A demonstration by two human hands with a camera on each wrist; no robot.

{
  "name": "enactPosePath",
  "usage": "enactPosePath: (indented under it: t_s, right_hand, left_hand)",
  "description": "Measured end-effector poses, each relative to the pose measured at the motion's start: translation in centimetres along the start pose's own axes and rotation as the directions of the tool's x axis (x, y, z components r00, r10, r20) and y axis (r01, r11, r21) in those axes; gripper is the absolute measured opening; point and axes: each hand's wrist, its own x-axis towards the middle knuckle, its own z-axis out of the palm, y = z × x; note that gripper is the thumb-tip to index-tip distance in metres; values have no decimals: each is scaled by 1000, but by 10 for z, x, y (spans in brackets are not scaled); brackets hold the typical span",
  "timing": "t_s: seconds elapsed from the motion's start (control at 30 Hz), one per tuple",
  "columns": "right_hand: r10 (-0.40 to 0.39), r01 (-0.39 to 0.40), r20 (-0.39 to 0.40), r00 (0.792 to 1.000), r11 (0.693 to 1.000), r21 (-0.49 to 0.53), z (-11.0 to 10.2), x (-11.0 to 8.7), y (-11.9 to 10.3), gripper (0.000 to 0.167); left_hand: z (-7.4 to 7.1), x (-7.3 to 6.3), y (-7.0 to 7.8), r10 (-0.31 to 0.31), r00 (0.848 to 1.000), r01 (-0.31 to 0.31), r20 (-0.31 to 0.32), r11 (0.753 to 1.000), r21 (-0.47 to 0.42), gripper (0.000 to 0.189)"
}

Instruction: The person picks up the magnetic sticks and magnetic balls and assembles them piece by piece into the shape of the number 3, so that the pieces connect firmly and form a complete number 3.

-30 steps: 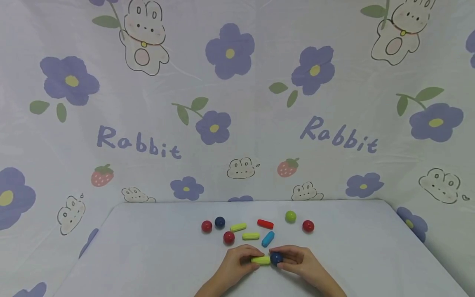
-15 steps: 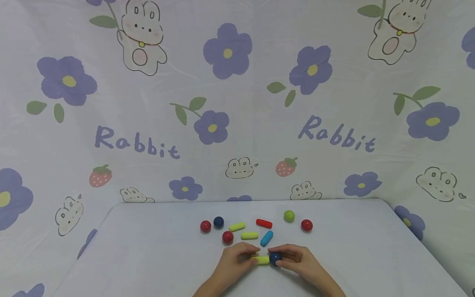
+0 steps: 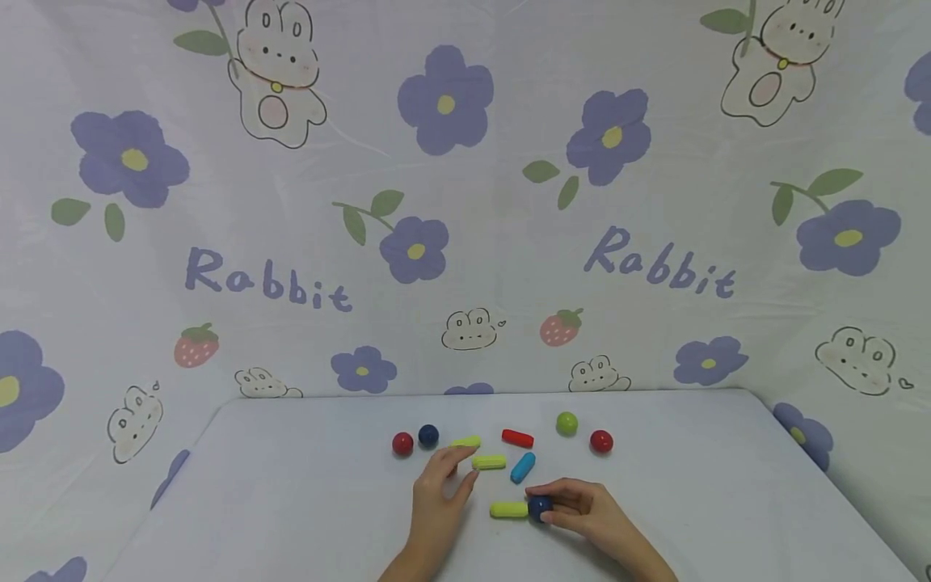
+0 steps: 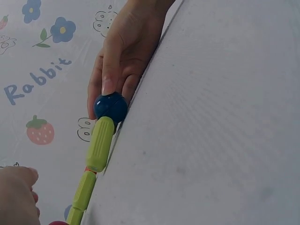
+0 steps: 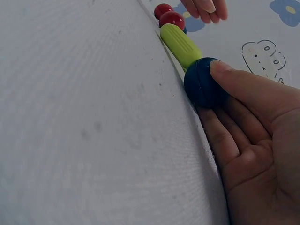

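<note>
My right hand (image 3: 591, 517) pinches a dark blue ball (image 3: 539, 507) between thumb and fingers at the front middle of the table. From the ball's left side a yellow-green ribbed rod (image 3: 508, 510) extends, its end against the ball; the right wrist view shows this rod (image 5: 180, 44) lined up with the ball. My left hand (image 3: 435, 501) is off the rod, thumb and fingers spread, over the spot beside two more yellow-green rods. It hides a red ball in the head view. In the right wrist view, red balls (image 5: 172, 20) appear left of its fingertips.
Behind the hands lie a yellow-green rod (image 3: 490, 462), a blue rod (image 3: 523, 467) and a red rod (image 3: 518, 438). A red ball (image 3: 403, 444) and dark blue ball (image 3: 428, 436) sit left; a green ball (image 3: 567, 423) and red ball (image 3: 601, 441) sit right.
My left hand has let go of the yellow-green rod and moved up and left to the red ball. The right hand stays on the dark blue ball.
</note>
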Motion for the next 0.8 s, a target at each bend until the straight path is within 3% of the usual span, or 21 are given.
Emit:
enactPosePath:
  t_s: [0.13, 0.37, 0.8]
  right_hand:
    - [20, -20, -2, 1000, 1000, 11, 0, 0, -1, 34]
    - [1, -1, 9, 1000, 1000, 17, 0, -1, -1, 35]
    - [-11, 10, 13, 1000, 999, 43, -1, 0, 1, 34]
  left_hand:
    - [-3, 1, 2, -54, 996, 55, -74, 998, 20, 49]
    - [-3, 1, -2, -136, 983, 147, -127, 986, 78, 45]
    - [-1, -1, -10, -188, 968, 208, -168, 972, 107, 42]
